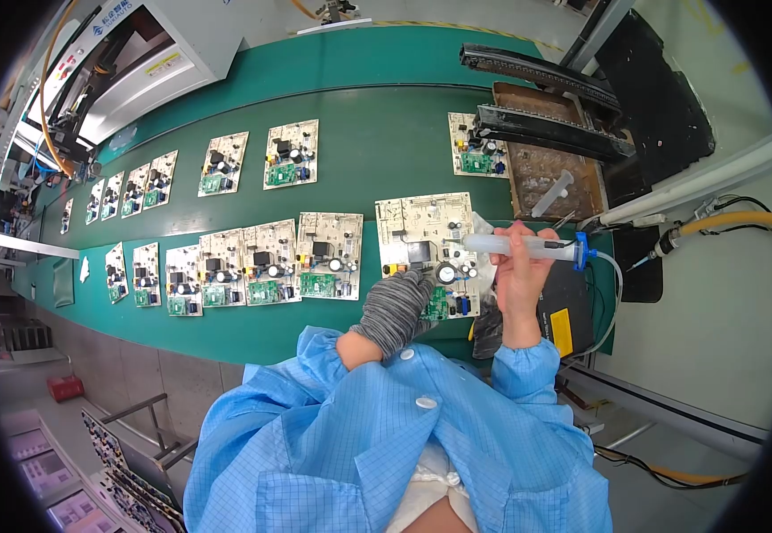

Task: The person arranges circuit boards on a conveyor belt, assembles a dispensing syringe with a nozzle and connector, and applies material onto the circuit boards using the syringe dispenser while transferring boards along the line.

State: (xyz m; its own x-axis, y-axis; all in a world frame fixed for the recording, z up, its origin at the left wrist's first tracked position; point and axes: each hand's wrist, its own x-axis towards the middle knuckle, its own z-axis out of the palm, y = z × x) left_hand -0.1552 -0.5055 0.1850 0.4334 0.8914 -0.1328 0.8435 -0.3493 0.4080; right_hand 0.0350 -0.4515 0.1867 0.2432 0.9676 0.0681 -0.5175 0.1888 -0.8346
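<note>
A cream circuit board with a black block, capacitors and a small green board lies in front of me. My left hand, in a grey striped glove, rests at the board's lower left edge; its fingertips are partly hidden against the parts. My right hand is bare and wrapped round a translucent dispensing syringe. The syringe lies nearly level, its front end over the board's right side. A blue cap with a clear hose closes its rear end. White crumpled material shows beside the board.
Several similar boards stand in a row to the left, with more on the dark green conveyor behind. A brown tray holds another syringe; black rails cross above it. A black box sits at right.
</note>
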